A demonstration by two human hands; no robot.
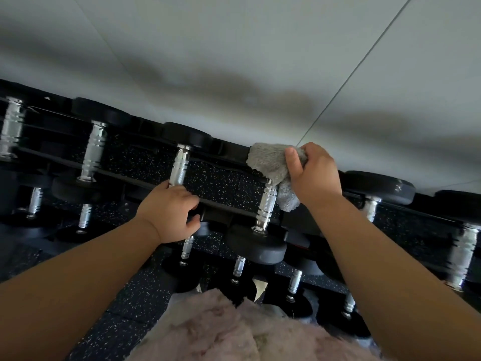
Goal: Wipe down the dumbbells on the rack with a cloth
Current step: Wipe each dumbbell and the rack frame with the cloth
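A black rack [223, 204] holds a row of dumbbells with chrome handles and black heads. My right hand [313, 175] grips a grey fluffy cloth [268, 160] and holds it over the far head of a dumbbell [266, 201] near the middle. The cloth hangs down beside that chrome handle. My left hand [170, 213] curls round the lower end of the neighbouring dumbbell's handle [179, 165], at the rack's front rail.
More dumbbells [93, 149] lie along the top tier to the left and right [372, 207], with smaller ones [238, 267] on a lower tier. A pale wall [234, 61] stands right behind the rack. Speckled black floor [125, 308] and my fluffy pink garment [221, 332] are below.
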